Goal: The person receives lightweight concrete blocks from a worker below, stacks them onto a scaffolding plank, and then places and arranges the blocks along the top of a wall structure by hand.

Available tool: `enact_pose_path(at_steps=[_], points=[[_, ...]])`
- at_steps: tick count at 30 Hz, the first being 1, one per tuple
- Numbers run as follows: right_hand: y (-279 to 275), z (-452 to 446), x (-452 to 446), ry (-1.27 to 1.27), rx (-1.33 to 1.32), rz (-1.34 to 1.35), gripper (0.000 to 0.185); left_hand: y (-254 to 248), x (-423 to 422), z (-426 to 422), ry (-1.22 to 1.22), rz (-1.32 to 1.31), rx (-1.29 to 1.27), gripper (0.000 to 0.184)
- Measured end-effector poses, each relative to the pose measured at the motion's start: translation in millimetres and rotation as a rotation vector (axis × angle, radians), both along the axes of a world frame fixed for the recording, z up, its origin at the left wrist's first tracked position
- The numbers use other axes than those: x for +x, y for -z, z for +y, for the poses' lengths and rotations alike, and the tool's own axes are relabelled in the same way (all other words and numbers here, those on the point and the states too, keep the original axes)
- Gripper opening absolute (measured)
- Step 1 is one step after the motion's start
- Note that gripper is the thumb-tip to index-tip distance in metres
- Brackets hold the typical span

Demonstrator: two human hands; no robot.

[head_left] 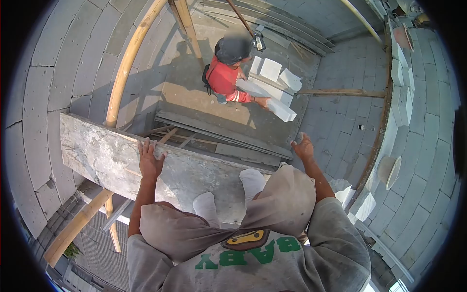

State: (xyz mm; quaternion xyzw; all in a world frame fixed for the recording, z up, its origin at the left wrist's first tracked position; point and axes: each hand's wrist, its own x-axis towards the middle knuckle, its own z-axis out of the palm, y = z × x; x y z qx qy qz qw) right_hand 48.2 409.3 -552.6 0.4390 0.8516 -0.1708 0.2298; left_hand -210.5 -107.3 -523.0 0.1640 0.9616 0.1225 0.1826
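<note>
Head view: plank [177, 177] lies lengthwise left-to-right.

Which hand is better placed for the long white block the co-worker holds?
Probably the right hand: open, empty and nearer that block; the left hand rests on the scaffold plank, farther away.

bright daylight lights the dusty brown floor [194, 100] in patches, shadowing the grey block wall [90, 63]; edges bow, corners go black, and blur smudges the dark rounded cap [230, 50].
</note>
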Motion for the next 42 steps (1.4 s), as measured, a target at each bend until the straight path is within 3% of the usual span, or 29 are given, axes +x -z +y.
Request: enact_pose_path(at_steps=[2, 8, 14, 20, 24, 27, 30, 33, 36, 38, 40, 42], points=[[-3, -5, -8, -0.038, 0.020, 0.056, 0.083, 1, 1, -1, 0.014, 0.008, 0.010, 0.061], [-40, -49, -65, -0.380, 0.169, -0.101, 0.110, 6, 3, -3, 0.031, 0.013, 0.007, 0.062], [-19, -104, -124, -0.522, 0.128, -0.159, 0.118, -4, 11, -4, 0.010, 0.006, 0.068, 0.063], [9, -120, -158, -0.628, 0.247, 0.056, 0.100, -14, 35, -31, -0.150, 0.018, 0.134, 0.059], [-9, -134, -178, -0.619, 0.280, 0.151, 0.088, -21, 45, -29, -0.318, 0.066, 0.194, 0.052], [-28, -126, -189, -0.540, -0.005, 0.066, 0.089, -26, 38, -25, -0.284, 0.064, 0.308, 0.048], [-31, -118, -187, -0.644, 0.083, 0.147, 0.088, -46, 17, -27, -0.435, -0.207, 0.402, 0.047], [-74, -119, -203, -0.692, 0.038, 0.117, 0.087, -66, -11, -36, -0.393, -0.370, 0.393, 0.051], [-120, -120, -220, -0.780, 0.080, 0.142, 0.082, -84, -53, -29, -0.173, -0.357, 0.136, 0.063], [-155, -117, -231, -0.782, 0.071, 0.155, 0.085, -95, -75, -2, -0.189, -0.290, 0.121, 0.068], [-202, -116, -243, -0.792, 0.072, 0.137, 0.085, -74, -80, 28, -0.112, -0.166, 0.023, 0.070], [-258, -117, -247, -0.757, 0.065, 0.103, 0.090, -78, -58, 72, -0.091, -0.258, 0.060, 0.071]])
